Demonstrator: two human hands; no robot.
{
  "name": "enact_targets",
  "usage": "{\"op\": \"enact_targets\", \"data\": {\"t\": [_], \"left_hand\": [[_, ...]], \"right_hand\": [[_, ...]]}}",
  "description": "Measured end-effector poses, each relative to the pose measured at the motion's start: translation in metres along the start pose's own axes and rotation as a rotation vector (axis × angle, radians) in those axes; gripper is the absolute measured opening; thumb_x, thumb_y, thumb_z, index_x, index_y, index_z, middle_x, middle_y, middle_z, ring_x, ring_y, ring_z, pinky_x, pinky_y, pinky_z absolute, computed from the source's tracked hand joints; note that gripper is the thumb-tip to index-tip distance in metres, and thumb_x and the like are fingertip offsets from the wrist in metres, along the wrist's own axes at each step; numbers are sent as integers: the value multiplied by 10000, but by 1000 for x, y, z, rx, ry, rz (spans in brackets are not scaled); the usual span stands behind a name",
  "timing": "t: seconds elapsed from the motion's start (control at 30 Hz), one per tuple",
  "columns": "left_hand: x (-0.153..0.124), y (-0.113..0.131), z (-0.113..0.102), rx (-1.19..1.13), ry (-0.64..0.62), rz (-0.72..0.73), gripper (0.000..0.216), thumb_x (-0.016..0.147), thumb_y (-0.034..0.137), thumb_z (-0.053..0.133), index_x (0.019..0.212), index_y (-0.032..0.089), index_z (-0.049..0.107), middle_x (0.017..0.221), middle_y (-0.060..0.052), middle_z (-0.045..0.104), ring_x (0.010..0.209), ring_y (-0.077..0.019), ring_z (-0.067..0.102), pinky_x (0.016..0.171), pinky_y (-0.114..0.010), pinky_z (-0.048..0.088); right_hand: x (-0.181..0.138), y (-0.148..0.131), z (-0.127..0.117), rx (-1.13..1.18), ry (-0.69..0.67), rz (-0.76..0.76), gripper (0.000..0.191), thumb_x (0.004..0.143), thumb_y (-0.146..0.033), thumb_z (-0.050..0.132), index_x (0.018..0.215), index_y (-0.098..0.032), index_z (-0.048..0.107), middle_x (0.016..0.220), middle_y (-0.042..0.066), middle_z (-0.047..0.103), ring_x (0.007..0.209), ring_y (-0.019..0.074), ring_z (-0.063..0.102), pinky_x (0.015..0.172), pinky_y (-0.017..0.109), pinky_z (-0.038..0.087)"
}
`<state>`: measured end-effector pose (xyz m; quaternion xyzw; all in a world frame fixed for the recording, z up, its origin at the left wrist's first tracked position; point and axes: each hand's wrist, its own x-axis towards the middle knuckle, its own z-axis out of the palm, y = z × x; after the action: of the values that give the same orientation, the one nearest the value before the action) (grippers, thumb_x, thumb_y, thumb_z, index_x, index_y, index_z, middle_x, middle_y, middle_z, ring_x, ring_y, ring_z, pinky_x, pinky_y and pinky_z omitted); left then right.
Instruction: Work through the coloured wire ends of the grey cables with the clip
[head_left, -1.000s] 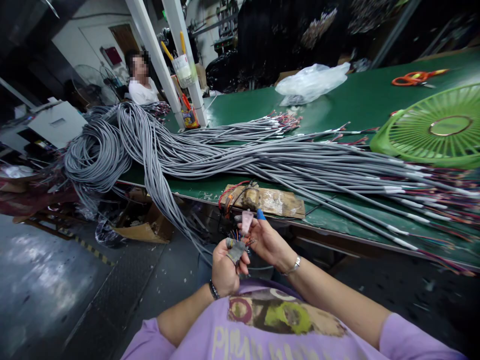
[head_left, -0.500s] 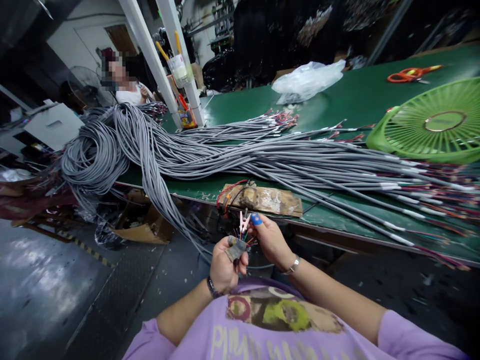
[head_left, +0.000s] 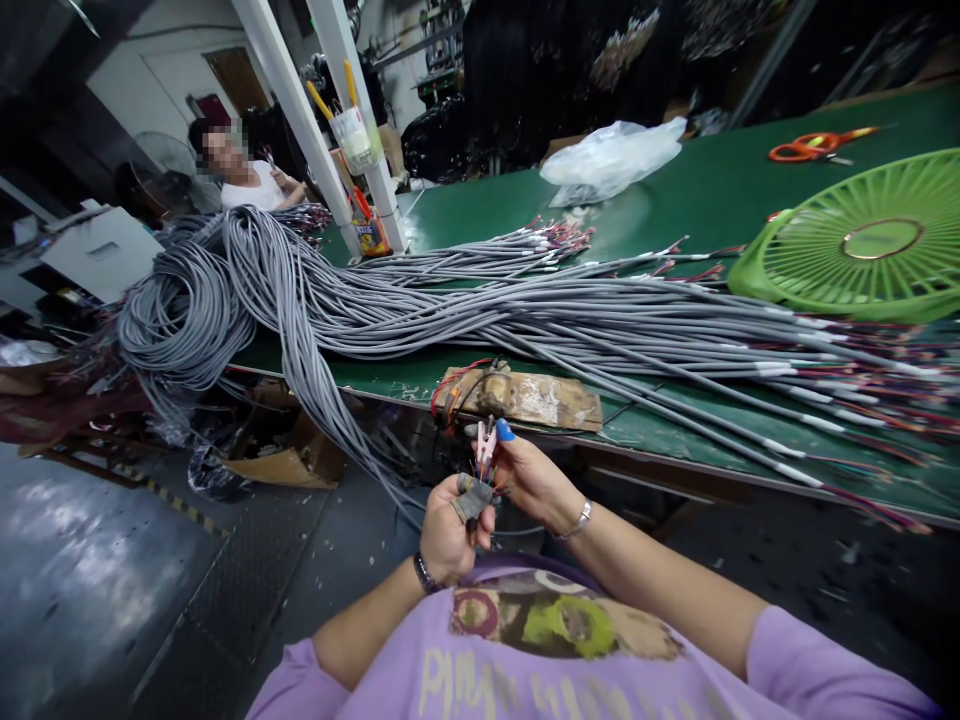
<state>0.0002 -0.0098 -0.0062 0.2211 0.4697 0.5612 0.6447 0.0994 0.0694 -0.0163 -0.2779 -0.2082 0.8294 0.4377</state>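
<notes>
My left hand [head_left: 444, 532] is closed, with grey coverings on its thumb and finger, pinching the end of a cable. Thin coloured wires [head_left: 482, 470] fan out above that grip. My right hand [head_left: 541, 487], a blue covering on its thumb, is closed on a small pinkish-white forked piece [head_left: 486, 440] at the wires; its exact kind is unclear. Just beyond both hands, a worn wooden block [head_left: 547, 400] with red and black leads lies at the bench edge.
Long grey cables [head_left: 420, 325] stretch across the green bench [head_left: 480, 205], their stripped ends to the right. A green fan [head_left: 881, 240], orange scissors [head_left: 802, 150] and a plastic bag [head_left: 611, 160] lie farther back. Another person [head_left: 251, 190] sits at the far left behind a white post [head_left: 292, 110].
My right hand has shifted slightly left and down with the forked piece, closer to the wires. My left hand stays nearly still. The other person's head and arm have moved.
</notes>
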Motion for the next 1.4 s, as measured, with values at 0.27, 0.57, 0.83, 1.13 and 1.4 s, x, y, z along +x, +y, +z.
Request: {"op": "enact_targets", "data": {"t": [0.27, 0.57, 0.83, 1.13, 1.4], "left_hand": [[-6, -6, -8, 97, 1, 18, 328, 622, 410, 730, 617, 161, 517, 424, 17, 568, 255, -55, 388, 276, -165, 193], [-10, -10, -16, 421, -130, -74, 296, 676, 410, 691, 613, 157, 550, 487, -11, 610, 343, -89, 510, 333, -172, 280], [-9, -6, -11, 464, -217, -228, 219, 656, 328, 670, 563, 150, 583, 449, -16, 588, 343, -105, 505, 363, -203, 358], [-5, -20, -14, 183, 17, -35, 296, 656, 396, 710, 709, 157, 544, 501, 13, 606, 361, -100, 529, 387, -191, 393], [-12, -9, -13, 490, -121, 73, 250, 627, 363, 759, 629, 154, 621, 522, -18, 634, 484, -157, 598, 510, -255, 464]], "right_hand": [[-14, -16, -17, -275, -146, 232, 447, 716, -587, 632, 751, -142, 630, 670, 34, 636, 522, 103, 550, 511, 232, 456], [-30, -42, -11, -1001, -467, 77, 305, 713, -430, 668, 641, -152, 570, 552, -37, 519, 496, 75, 418, 475, 199, 336], [-45, -41, -8, -1453, -394, -408, 251, 787, -308, 601, 583, -181, 529, 563, -20, 487, 523, 95, 352, 495, 235, 260], [-64, -7, -25, -721, -138, -66, 321, 749, -486, 631, 815, -181, 556, 655, 4, 602, 565, 129, 519, 527, 254, 391], [-51, -5, -5, -737, -223, -12, 252, 715, -383, 681, 665, -205, 510, 478, -49, 529, 405, 111, 483, 416, 233, 365]]}}
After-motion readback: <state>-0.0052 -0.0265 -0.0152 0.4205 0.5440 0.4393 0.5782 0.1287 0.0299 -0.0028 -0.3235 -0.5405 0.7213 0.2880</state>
